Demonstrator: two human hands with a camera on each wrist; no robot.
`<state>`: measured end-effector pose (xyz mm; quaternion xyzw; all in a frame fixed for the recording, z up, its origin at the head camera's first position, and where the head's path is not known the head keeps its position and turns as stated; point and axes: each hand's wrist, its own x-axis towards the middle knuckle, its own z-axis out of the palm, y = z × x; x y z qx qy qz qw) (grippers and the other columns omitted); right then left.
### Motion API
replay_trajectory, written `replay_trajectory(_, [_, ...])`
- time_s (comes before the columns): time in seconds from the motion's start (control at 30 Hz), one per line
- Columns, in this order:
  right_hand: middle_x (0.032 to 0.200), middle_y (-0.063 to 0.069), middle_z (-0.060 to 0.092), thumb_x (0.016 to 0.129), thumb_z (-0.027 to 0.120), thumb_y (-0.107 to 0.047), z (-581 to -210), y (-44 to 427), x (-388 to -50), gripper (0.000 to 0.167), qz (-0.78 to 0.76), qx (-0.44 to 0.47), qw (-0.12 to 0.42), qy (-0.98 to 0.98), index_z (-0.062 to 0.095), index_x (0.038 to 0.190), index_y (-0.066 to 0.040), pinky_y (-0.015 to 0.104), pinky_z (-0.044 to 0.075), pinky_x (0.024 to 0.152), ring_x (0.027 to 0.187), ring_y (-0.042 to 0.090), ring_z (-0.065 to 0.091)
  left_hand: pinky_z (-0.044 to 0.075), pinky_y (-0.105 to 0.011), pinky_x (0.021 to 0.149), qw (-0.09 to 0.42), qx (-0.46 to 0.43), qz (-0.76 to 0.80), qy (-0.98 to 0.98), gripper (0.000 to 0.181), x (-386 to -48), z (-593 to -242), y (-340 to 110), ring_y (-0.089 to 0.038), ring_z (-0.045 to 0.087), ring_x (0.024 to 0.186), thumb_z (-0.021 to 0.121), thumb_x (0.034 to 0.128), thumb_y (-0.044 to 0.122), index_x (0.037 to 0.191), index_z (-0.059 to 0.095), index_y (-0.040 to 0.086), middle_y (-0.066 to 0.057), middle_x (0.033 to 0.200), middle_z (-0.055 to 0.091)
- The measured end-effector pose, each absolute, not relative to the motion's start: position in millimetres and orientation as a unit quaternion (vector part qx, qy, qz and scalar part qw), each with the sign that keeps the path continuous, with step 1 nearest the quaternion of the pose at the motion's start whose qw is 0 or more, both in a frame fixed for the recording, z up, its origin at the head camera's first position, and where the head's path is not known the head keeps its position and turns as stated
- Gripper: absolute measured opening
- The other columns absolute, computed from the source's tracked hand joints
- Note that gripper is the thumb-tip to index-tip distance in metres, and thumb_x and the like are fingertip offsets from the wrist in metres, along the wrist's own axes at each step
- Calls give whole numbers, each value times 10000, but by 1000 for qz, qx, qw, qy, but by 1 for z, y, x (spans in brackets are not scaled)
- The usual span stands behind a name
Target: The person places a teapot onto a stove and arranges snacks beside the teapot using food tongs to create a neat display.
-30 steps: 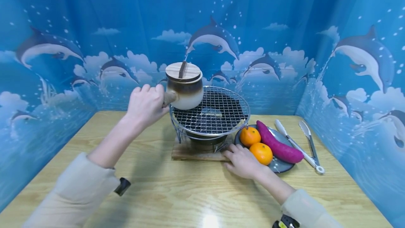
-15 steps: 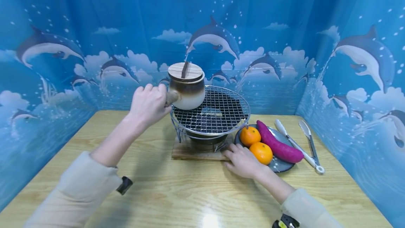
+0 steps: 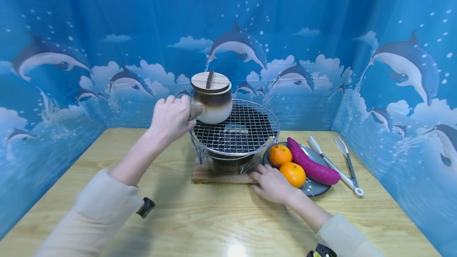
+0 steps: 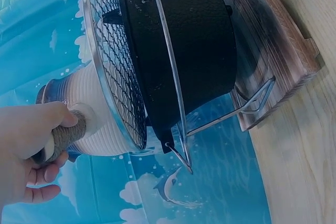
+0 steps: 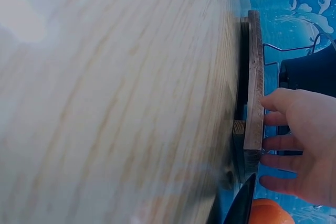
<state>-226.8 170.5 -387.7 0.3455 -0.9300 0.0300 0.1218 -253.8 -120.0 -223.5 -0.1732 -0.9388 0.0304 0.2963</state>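
Observation:
My left hand (image 3: 172, 117) grips the rope-wrapped side handle (image 4: 68, 136) of a ceramic pot (image 3: 215, 104), brown above and white below, with a wooden lid (image 3: 219, 81). The pot is upright over the left part of a round wire grill mesh (image 3: 246, 134); its base meets the mesh in the left wrist view, though whether its full weight rests there I cannot tell. Under the mesh is a black stove (image 4: 181, 40) on a wooden board (image 3: 214, 175). My right hand (image 3: 273, 184) touches the board's right end with its fingers extended, seen also in the right wrist view.
Just right of my right hand, a dark plate (image 3: 314, 188) bears two oranges (image 3: 292, 174) and a purple sweet potato (image 3: 314, 165). Tongs (image 3: 337, 169) lie beyond it on the wooden table (image 3: 214, 217). A blue dolphin curtain (image 3: 143, 31) stands behind and at both sides.
The left hand has shifted the pot slightly to the right over the mesh. My right hand stays at the board. The head view has turned a little.

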Motion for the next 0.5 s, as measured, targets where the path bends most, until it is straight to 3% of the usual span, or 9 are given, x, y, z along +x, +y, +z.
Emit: replay_trajectory(0.5, [947, 40, 557, 831, 660, -246, -388, 171, -228, 233, 33, 346, 127, -929, 667, 1023, -113, 367, 456, 718, 832, 220, 507, 410, -391, 607, 287, -177, 33, -941, 335, -261, -220, -113, -289, 509, 685, 702, 748, 242, 861, 497, 2, -116, 698, 551])
